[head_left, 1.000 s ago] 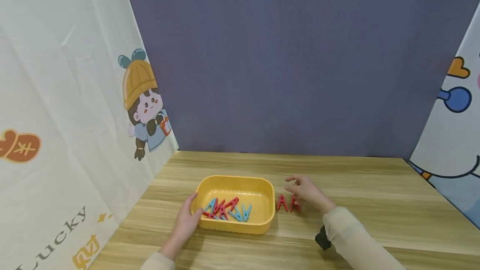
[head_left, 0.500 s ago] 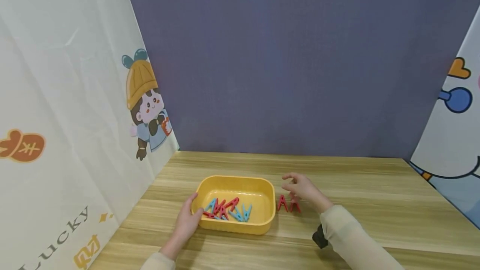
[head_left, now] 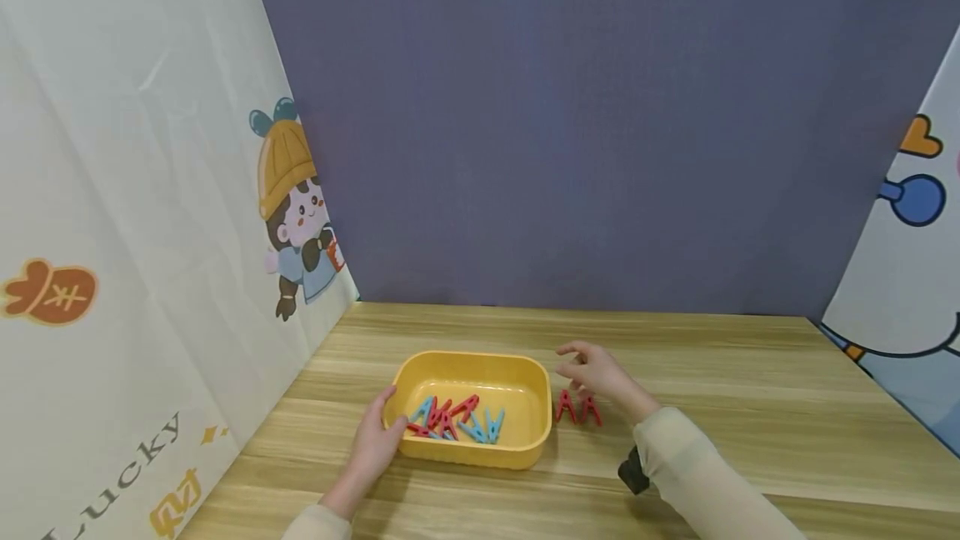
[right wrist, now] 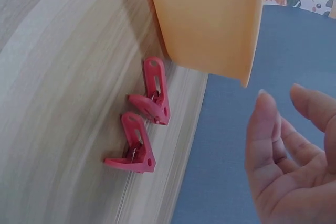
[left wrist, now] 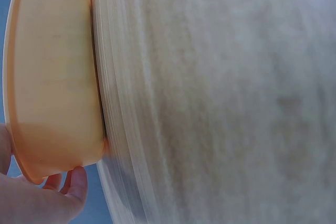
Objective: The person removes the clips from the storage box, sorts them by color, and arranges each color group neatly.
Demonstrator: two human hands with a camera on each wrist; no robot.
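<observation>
A yellow plastic bin (head_left: 480, 454) stands on the table, with several red and light-blue clothespins lying in its left and middle part. My left hand (head_left: 372, 438) holds the bin's left end, thumb over the rim; in the left wrist view its fingers (left wrist: 77, 184) bear against the outer wall. Two red clothespins lie side by side just right of the bin: one nearer it (head_left: 566, 407) and another (head_left: 591, 411) further right. Above and behind them hovers my right hand (head_left: 600, 375), fingers loosely bent, thumb and forefinger apart. Nothing is between them in the right wrist view.
The wood-grain table (head_left: 735, 407) ends at a dark blue-grey panel (head_left: 570, 148) behind. A white printed sheet (head_left: 135, 215) borders the left side, and a cartoon panel (head_left: 900, 273) the right. A black device (head_left: 633, 473) sits below the right sleeve.
My right hand has drifted a little left, toward the bin, uncovering more of the right-hand red clothespin. The left hand stays on the bin, and the bin's contents look the same.
</observation>
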